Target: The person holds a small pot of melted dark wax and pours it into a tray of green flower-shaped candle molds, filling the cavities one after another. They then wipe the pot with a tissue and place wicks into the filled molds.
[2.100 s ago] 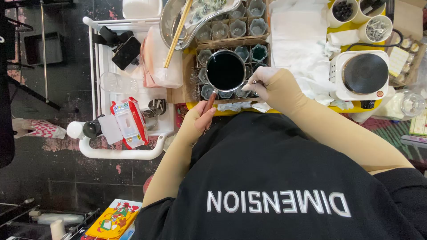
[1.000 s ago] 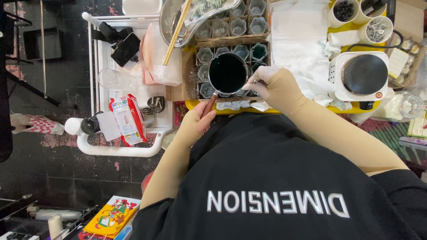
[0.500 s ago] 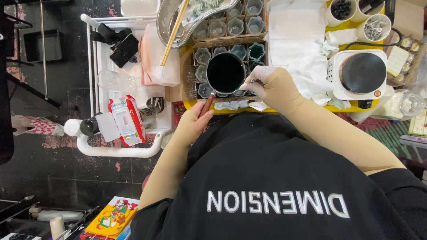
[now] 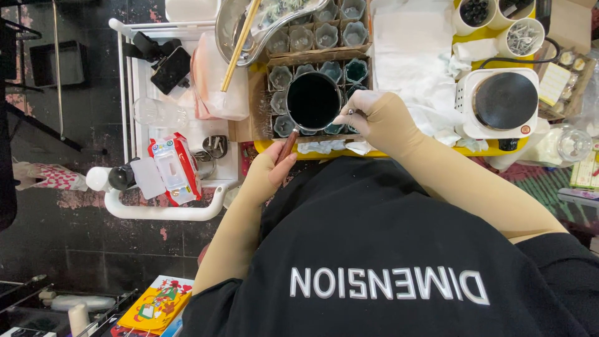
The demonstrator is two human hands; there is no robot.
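A small dark saucepan [image 4: 313,100] filled with black liquid sits above a cardboard tray of small glass cups [image 4: 310,39] on a yellow table [image 4: 474,150]. Its reddish wooden handle [image 4: 287,145] runs down toward the person, gripped by the left hand [image 4: 269,173]. Just right of the pan, the right hand [image 4: 376,114] pinches a thin metal tool [image 4: 351,112] at the rim. Further right stands a white electric hotplate [image 4: 498,102]. To the left, a white cart [image 4: 167,125] holds a red wipes packet [image 4: 175,167].
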